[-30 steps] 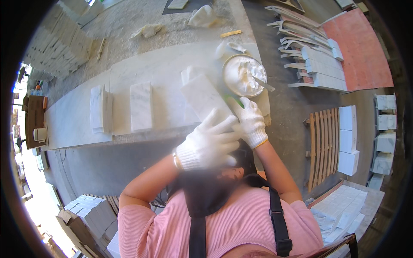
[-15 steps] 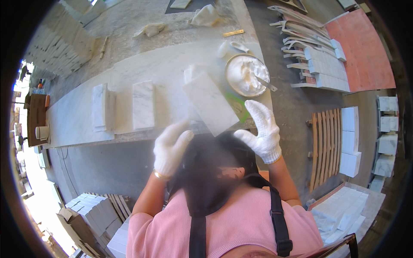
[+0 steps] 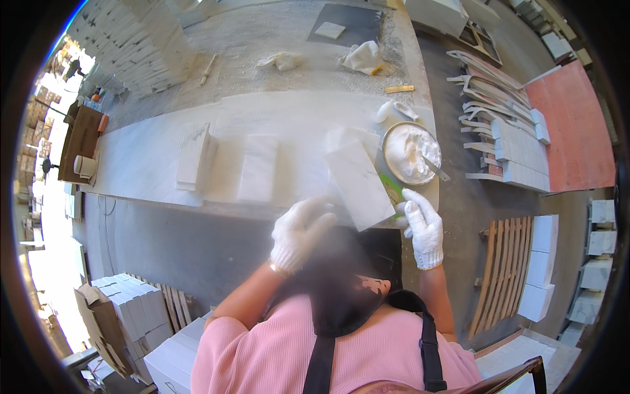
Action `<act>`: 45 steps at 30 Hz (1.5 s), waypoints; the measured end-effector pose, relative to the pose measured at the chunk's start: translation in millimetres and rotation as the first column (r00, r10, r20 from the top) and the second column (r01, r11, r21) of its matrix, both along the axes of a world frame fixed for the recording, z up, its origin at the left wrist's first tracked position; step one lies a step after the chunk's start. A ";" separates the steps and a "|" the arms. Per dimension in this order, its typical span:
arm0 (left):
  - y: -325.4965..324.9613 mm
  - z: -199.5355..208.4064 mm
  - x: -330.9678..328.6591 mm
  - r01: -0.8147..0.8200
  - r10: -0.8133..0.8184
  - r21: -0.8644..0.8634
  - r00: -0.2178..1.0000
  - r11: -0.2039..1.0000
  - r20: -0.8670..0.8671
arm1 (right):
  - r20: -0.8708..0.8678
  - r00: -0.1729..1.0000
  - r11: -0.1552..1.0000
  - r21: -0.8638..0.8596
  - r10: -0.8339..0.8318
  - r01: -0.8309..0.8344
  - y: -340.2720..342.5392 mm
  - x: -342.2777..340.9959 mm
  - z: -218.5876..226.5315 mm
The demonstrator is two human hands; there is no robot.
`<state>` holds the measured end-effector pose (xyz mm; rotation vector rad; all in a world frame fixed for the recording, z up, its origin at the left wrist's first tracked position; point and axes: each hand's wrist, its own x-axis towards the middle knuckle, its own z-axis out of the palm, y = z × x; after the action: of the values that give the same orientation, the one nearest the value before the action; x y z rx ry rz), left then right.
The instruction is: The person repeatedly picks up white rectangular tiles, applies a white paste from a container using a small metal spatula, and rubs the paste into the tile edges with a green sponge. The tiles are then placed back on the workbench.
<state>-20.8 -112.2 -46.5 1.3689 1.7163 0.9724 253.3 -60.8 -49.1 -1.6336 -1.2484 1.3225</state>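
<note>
A white marble-look tile (image 3: 359, 187) lies tilted across the near edge of the worktable, over another pale tile (image 3: 341, 139). My left hand (image 3: 298, 235), in a white knitted glove, hovers left of the tile's near end. Its fingers are spread, with nothing seen in them. Beside the tile's near right corner is my gloved right hand (image 3: 424, 233), fingers stretched out and slightly apart, holding nothing I can see. A green flat piece (image 3: 392, 188) shows partly from under the tile. Just beyond stands a round bowl (image 3: 387, 164) of white paste with a spatula (image 3: 438, 171) in it.
Further left on the table (image 3: 144, 157) lie a single tile (image 3: 258, 169) and a small tile stack (image 3: 193, 157). A white scoop-like tool (image 3: 405, 110), crumpled cloths (image 3: 362, 59) and a brush (image 3: 209, 69) lie farther back. Right, a slatted pallet (image 3: 502, 276) stands on the floor.
The view has shifted, so the table sits lower and farther right. My right hand has turned more upright and its thumb has drawn in. My left hand stays left of the tile.
</note>
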 end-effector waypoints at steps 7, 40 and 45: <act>-4.0 4.4 1.8 0.022 0.096 -0.294 0.920 0.955 0.380 | -0.243 0.962 0.973 -0.161 0.126 -0.168 10.0 -27.1 10.1; 25.6 23.8 29.4 0.369 -0.075 -0.174 0.571 0.913 0.817 | 0.009 0.971 0.955 0.179 0.239 -0.236 50.3 -29.9 53.4; 23.3 24.1 30.6 0.350 -0.114 -0.178 0.672 0.920 0.732 | -0.111 0.986 0.986 0.125 0.122 -0.108 59.8 -23.7 52.3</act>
<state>9.8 -88.9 -22.4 0.8077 1.0004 0.8767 229.6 -1.0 3.2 -1.3986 -1.3399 1.3663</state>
